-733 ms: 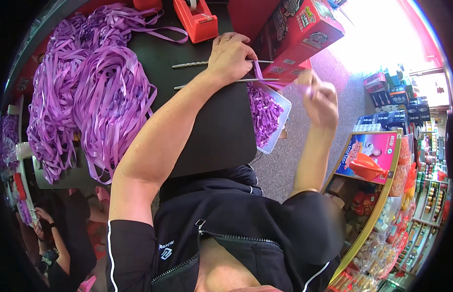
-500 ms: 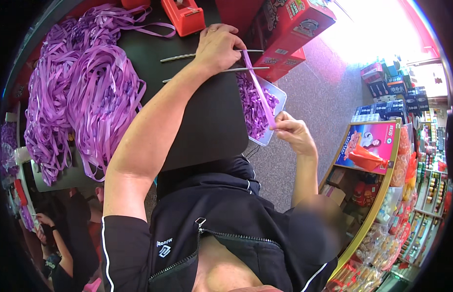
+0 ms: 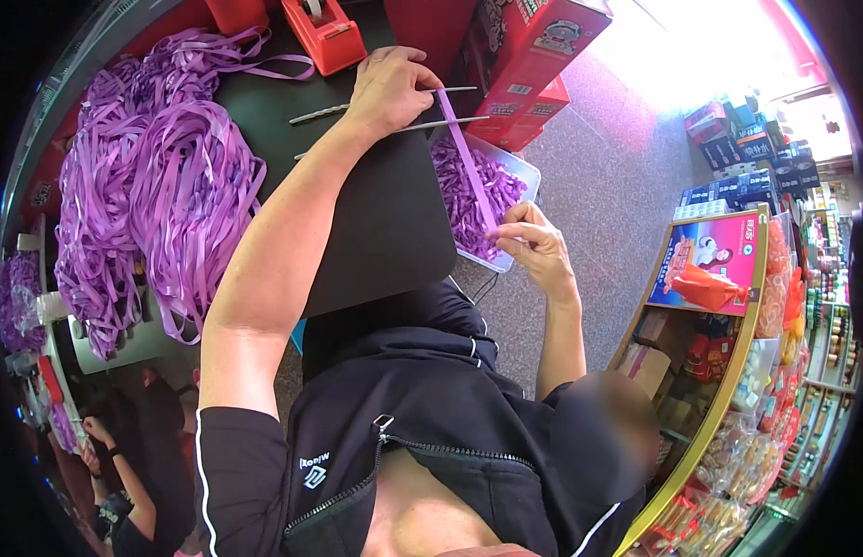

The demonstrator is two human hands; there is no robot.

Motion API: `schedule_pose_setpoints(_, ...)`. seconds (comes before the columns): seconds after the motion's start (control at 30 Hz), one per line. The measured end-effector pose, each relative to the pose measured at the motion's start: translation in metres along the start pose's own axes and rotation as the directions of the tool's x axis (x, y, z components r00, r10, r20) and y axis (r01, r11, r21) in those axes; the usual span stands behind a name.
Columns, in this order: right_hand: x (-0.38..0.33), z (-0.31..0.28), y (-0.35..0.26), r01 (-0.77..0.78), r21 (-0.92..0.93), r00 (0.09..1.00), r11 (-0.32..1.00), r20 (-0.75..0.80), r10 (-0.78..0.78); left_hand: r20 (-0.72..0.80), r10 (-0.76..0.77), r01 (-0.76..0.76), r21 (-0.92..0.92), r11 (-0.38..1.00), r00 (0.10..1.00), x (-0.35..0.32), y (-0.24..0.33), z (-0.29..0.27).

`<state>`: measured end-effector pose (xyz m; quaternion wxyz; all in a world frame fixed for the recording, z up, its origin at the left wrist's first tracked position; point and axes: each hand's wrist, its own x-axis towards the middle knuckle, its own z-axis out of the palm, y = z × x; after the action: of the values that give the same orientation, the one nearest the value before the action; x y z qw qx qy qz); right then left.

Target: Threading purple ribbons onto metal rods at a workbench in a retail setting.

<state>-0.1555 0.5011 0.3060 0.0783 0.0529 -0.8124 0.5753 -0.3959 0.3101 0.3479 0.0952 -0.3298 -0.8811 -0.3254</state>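
Observation:
A purple ribbon (image 3: 468, 165) is stretched slantwise between my two hands over the table's right corner. At its upper end, my left hand (image 3: 392, 93) has its fingers closed on it, beside two thin metal rods. The upper rod (image 3: 317, 114) passes under this hand, and the lower rod (image 3: 441, 123) runs by the wrist; both stick out past the table edge. My right hand (image 3: 540, 249) pinches the ribbon's lower end between thumb and fingers. Below the ribbon stands a clear plastic bin (image 3: 532, 176) full of short purple ribbon pieces (image 3: 459, 181).
Big heaps of purple ribbon (image 3: 186, 195) lie on the dark table (image 3: 380, 241) at left. A red tape dispenser (image 3: 328, 39) sits at the back, with red boxes (image 3: 543, 37) beside the table. A display shelf (image 3: 701, 343) stands at right; another person's arm (image 3: 125, 478) shows lower left.
The view has shifted slightly, so the table and heaps sit a little further left in it. Both hands keep hold of the stretched ribbon, with little movement against the table.

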Motion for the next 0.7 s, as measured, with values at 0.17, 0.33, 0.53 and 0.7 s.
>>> schedule_pose_setpoints(0.17,0.008,-0.005,-0.033,0.073,-0.118,0.997,0.99,0.003,-0.074,-0.011,0.001,-0.001,-0.001,1.0,1.0,-0.001,0.001,0.0)
schedule_pose_setpoints(0.33,0.024,-0.006,-0.061,0.16,-0.146,0.986,0.976,-0.024,-0.166,-0.005,0.007,-0.007,-0.004,1.0,1.0,0.0,0.001,0.0)
schedule_pose_setpoints(0.53,0.081,-0.012,-0.097,0.377,-0.157,0.926,0.913,0.038,-0.376,-0.009,0.006,-0.006,-0.006,1.0,1.0,-0.002,-0.003,-0.001)
schedule_pose_setpoints(0.7,0.155,-0.019,-0.086,0.352,0.187,0.931,0.917,0.026,-0.363,-0.011,0.02,-0.021,-0.012,1.0,1.0,0.001,-0.002,0.002)
